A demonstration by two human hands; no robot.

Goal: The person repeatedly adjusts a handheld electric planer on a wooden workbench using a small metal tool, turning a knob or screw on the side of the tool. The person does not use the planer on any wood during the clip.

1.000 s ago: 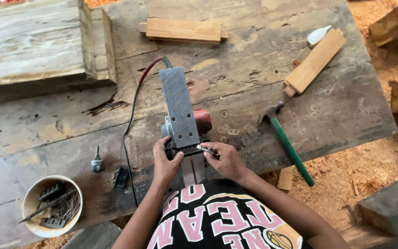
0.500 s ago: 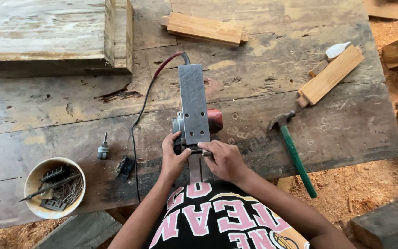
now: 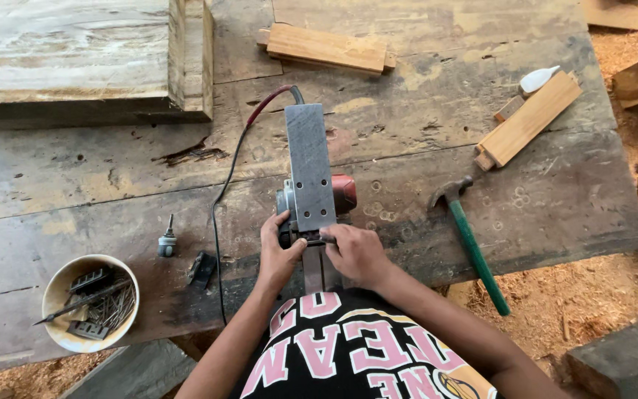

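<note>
An electric hand planer (image 3: 310, 170) lies upside down on the worn wooden workbench (image 3: 112, 192), its grey metal sole facing up and its red motor housing on the right. My left hand (image 3: 276, 255) grips the planer's left side near the blade slot. My right hand (image 3: 356, 253) pinches a small metal tool or part at the blade slot. What exactly the fingers hold is too small to tell. A red and black power cord (image 3: 234, 159) runs from the planer's far end down the bench.
A green-handled hammer (image 3: 474, 247) lies right of the planer. A bowl of nails and tools (image 3: 88, 301), a small bit (image 3: 166, 240) and a black piece (image 3: 202, 270) sit at left. Wood blocks (image 3: 326, 48), (image 3: 529, 118) and a thick slab (image 3: 75, 52) lie at the back. Sawdust covers the ground.
The view has shifted, so the bench and planer sit slightly lower and more to the right in frame. Both hands stay at the planer's blade slot, with small finger movements.
</note>
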